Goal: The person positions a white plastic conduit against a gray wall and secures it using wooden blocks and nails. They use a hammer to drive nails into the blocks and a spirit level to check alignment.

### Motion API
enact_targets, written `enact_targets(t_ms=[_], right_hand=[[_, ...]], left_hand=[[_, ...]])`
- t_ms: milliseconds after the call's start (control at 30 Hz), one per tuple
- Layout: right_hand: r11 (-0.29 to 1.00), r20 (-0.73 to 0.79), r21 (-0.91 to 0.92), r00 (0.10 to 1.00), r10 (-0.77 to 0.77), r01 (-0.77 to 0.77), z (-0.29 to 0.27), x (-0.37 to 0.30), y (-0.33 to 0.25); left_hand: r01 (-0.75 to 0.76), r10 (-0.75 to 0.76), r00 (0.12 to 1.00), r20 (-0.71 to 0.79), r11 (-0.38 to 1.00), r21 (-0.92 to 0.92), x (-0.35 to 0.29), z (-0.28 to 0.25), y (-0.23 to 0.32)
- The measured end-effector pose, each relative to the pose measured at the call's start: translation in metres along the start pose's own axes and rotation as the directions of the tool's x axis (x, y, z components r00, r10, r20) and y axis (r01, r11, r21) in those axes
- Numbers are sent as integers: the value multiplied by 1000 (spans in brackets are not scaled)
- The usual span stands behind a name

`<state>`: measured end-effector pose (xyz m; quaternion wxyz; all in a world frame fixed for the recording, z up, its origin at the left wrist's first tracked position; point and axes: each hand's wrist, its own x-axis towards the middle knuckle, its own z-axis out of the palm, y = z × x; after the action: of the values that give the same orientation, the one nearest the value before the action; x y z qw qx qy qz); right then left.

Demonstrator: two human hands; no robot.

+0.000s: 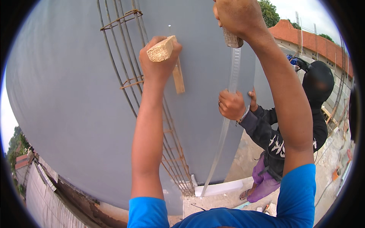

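Raised against the grey wall (83, 95), my left hand (156, 70) is closed around a pale wooden piece (161, 52), its rough cut end toward me. Just above it a nail (169, 27) sticks out. Below the fist a thin wooden strip (178, 80) lies along the wall; whether it joins the held piece is hidden. Higher up, my right hand (241, 17) is closed on a worn wooden handle (232, 39), whose upper part is out of view. Beneath it a co-worker's hand (232, 105) grips a long, upright straightedge (234, 70) with marks along it.
A tied rebar column (127, 49) runs down the wall beside my left arm. At right stands the co-worker (300, 125) in a black hood and purple legwear. A white block (220, 188) lies at the wall's foot. Corrugated roofing (45, 197) is far below left.
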<state>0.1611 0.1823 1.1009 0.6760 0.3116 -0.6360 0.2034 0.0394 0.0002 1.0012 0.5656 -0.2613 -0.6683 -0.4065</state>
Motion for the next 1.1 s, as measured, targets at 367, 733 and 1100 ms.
enact_targets(t_ms=[367,733,1100], right_hand=[[792,517,23,686,513,-610,6,-51,27],[819,650,15,628,428,-573,12,-5,12],[737,646,63,590,483,-673,4,-6,27]], left_hand=[[-47,46,998,-38,999,-17,0,9,1],[-76,74,995,-60,996,-46,0,8,-1],[-37,37,999,-4,999,-9,2,3,-14]])
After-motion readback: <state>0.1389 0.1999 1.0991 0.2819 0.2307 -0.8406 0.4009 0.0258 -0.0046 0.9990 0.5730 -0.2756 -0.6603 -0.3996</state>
